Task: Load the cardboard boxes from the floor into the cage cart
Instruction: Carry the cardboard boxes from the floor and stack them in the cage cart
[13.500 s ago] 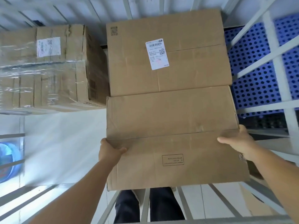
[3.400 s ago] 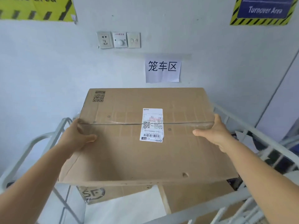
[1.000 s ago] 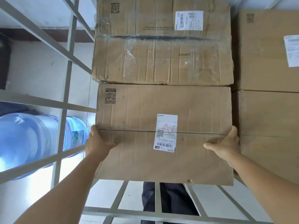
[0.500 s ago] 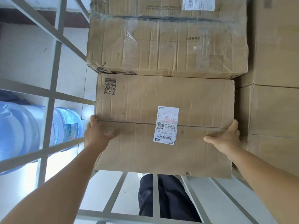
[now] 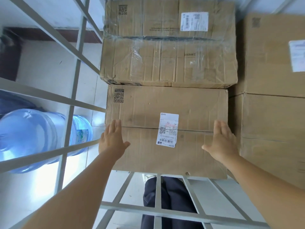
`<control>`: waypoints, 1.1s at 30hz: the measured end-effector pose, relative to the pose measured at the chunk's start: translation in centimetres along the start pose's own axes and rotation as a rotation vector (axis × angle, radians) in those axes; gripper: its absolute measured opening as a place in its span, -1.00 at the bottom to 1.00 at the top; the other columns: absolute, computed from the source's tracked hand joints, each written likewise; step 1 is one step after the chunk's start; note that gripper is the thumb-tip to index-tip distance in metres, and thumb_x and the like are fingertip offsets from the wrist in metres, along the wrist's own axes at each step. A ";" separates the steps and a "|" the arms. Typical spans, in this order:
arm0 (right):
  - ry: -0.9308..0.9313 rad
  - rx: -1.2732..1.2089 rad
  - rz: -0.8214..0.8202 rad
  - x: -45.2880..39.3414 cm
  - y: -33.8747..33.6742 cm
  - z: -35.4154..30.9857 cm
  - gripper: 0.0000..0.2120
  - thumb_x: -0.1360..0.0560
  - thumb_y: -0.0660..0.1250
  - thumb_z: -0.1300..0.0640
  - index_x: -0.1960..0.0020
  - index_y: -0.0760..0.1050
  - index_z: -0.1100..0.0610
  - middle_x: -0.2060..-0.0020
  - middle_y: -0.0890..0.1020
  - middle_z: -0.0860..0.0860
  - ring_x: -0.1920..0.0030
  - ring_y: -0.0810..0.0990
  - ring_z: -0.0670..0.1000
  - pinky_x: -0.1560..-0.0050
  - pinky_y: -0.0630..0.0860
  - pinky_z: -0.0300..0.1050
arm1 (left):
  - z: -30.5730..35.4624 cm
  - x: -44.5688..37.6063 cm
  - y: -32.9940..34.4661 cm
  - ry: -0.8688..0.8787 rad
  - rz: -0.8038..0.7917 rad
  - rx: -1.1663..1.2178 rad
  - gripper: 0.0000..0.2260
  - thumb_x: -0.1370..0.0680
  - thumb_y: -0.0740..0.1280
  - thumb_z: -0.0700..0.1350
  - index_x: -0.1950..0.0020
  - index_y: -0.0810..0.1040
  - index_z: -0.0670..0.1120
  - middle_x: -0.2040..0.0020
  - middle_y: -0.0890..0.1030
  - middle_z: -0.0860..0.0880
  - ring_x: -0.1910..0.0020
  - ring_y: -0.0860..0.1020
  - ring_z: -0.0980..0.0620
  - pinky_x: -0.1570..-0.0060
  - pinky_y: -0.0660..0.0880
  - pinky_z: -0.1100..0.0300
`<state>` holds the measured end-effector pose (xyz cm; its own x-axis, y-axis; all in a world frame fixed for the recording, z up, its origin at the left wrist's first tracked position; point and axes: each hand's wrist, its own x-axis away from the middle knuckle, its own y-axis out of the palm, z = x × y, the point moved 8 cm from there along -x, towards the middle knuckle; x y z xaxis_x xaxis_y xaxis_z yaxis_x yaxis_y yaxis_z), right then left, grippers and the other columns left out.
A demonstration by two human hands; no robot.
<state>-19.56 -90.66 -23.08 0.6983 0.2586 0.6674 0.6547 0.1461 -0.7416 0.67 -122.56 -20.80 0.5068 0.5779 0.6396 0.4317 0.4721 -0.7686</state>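
Note:
A brown cardboard box (image 5: 194, 111) with a white shipping label lies flat inside the grey cage cart (image 5: 72, 100), near its front rail. My left hand (image 5: 113, 139) hovers with straight fingers over the box's left edge. My right hand (image 5: 222, 140) is spread flat at the box's right edge. Neither hand grips anything; whether the palms touch the lid I cannot tell. Behind this box sits a plastic-wrapped cardboard box (image 5: 168, 52). On the right stand taller cardboard boxes (image 5: 272, 71).
The cart's left wall of grey bars stands close beside the box. A blue water bottle (image 5: 33, 139) lies outside the cart on the left. The front rail (image 5: 165, 210) crosses below, with my dark trousers (image 5: 171, 195) behind it.
The box went down into the cart in front of the wrapped box. Both hands let go of its side edges and now lie open above its top.

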 end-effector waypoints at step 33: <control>0.312 -0.401 0.562 46.2 -23.0 10.2 -0.09 -0.52 0.34 -0.15 -0.61 -0.16 0.10 -0.60 -0.04 0.04 -0.58 -0.06 0.06 -0.53 -0.05 0.03 | 27.2 42.7 -22.9 1.121 0.309 -0.283 -0.31 -0.56 0.27 0.10 -0.58 0.01 -0.02 -0.53 0.20 0.00 -0.48 0.22 -0.05 -0.45 0.19 0.04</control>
<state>-5.34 -72.30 24.14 0.9685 -0.0997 0.2284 0.1893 -0.3013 -0.9345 -7.90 -90.54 23.88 0.9257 -0.3274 0.1892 0.2549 0.1706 -0.9518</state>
